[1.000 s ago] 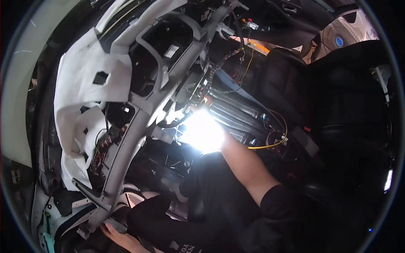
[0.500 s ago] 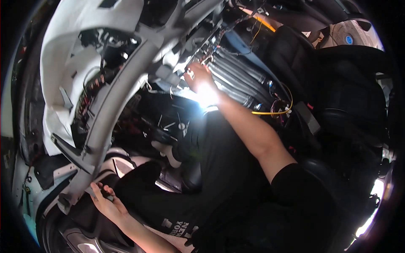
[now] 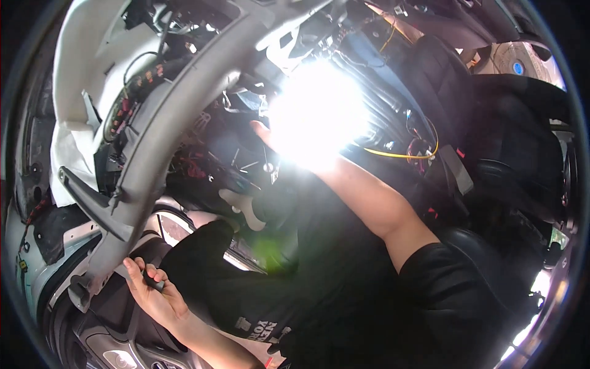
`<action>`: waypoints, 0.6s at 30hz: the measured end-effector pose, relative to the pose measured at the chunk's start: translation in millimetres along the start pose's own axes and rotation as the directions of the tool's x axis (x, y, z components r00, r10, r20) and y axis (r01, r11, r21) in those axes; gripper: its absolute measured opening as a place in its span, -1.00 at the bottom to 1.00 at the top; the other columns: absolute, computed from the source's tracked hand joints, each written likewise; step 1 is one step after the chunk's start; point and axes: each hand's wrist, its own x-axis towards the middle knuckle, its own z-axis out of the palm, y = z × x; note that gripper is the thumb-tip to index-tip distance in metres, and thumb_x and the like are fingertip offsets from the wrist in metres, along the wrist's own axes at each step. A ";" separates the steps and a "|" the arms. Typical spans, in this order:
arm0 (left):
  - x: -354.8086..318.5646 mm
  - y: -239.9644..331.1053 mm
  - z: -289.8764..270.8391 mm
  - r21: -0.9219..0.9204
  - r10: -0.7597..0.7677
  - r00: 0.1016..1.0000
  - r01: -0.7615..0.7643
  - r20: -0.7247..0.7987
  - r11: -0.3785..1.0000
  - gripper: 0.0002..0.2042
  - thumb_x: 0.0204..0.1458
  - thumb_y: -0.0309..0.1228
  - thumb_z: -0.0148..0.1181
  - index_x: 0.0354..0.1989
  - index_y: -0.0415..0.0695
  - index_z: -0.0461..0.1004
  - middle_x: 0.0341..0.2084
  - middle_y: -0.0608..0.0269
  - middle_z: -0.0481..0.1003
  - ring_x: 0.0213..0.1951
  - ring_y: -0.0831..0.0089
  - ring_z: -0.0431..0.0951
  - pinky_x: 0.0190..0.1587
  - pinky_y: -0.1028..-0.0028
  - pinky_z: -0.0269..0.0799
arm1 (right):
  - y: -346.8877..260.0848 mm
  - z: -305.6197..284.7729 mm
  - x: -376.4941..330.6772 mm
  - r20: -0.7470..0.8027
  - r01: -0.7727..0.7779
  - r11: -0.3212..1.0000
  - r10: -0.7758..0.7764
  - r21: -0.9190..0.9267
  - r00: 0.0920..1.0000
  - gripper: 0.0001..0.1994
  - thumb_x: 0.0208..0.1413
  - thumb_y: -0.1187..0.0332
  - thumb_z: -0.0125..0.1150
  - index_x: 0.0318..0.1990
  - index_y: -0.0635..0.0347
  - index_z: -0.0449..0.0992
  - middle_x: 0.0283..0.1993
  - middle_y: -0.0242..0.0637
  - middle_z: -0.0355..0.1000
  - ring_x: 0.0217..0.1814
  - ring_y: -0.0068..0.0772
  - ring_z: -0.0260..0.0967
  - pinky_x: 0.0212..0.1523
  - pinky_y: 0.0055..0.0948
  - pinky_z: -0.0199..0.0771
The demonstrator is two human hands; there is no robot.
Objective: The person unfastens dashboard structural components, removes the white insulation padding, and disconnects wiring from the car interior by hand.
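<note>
At the lower left, my left hand [image 3: 161,302] is curled round a small dark object [image 3: 152,281], whose kind I cannot make out. It is beside the lower end of the grey car pillar [image 3: 157,123], near the door panel [image 3: 92,326]. My right hand [image 3: 279,144] reaches into the dashboard area, palm and fingers mostly lost in the glare of a very bright light [image 3: 319,111]. Only the thumb side shows, pointing toward the pillar. Whether that hand grips the light cannot be told. Behind the glare lie several thick dark ribbed hoses [image 3: 390,117].
A white sheet [image 3: 70,147] drapes at the left, with an exposed wiring harness [image 3: 120,117] beside it. Loose wires hang in the dark footwell [image 3: 196,166]. A yellow cable [image 3: 393,155] loops near the hoses. Black car seats [image 3: 516,147] stand to the right.
My right hand has drawn back a little from the hoses and turned, its thumb now outward. The light's glare has grown and covers it. My left hand stays by the pillar, its grip unchanged.
</note>
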 end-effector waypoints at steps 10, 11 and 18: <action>0.1 -6.5 4.4 0.001 -0.012 1.000 0.012 -0.008 1.000 -0.70 0.17 -0.26 0.26 -0.18 -0.25 0.37 -0.38 0.34 0.44 -0.49 0.68 0.38 -0.49 0.69 0.32 | 13.4 16.4 3.8 0.007 -0.232 0.933 0.239 0.277 0.971 -0.42 -0.03 0.10 0.25 0.09 0.29 0.35 -0.10 0.04 0.38 0.00 0.06 0.34 0.09 -0.11 0.36; 4.5 -7.8 -2.8 0.008 -0.012 1.000 0.012 -0.004 1.000 -0.72 0.19 -0.27 0.24 -0.20 -0.25 0.40 -0.38 0.35 0.45 -0.48 0.68 0.39 -0.48 0.69 0.33 | 14.1 25.8 -4.0 -0.273 -0.038 0.976 0.098 0.216 0.957 -0.46 0.00 0.18 0.22 0.09 0.33 0.32 -0.10 0.11 0.38 -0.04 0.16 0.37 0.04 -0.02 0.39; -3.0 -6.8 1.5 0.111 0.023 1.000 -0.023 0.005 0.994 -0.71 0.21 -0.23 0.21 -0.08 -0.22 0.46 -0.35 0.36 0.43 -0.41 0.65 0.38 -0.34 0.69 0.32 | 1.7 72.2 7.2 -0.270 -0.193 0.777 0.423 0.599 0.865 -0.28 0.06 0.22 0.26 0.31 0.31 0.09 0.33 0.24 0.02 0.34 0.20 0.12 0.27 0.03 0.24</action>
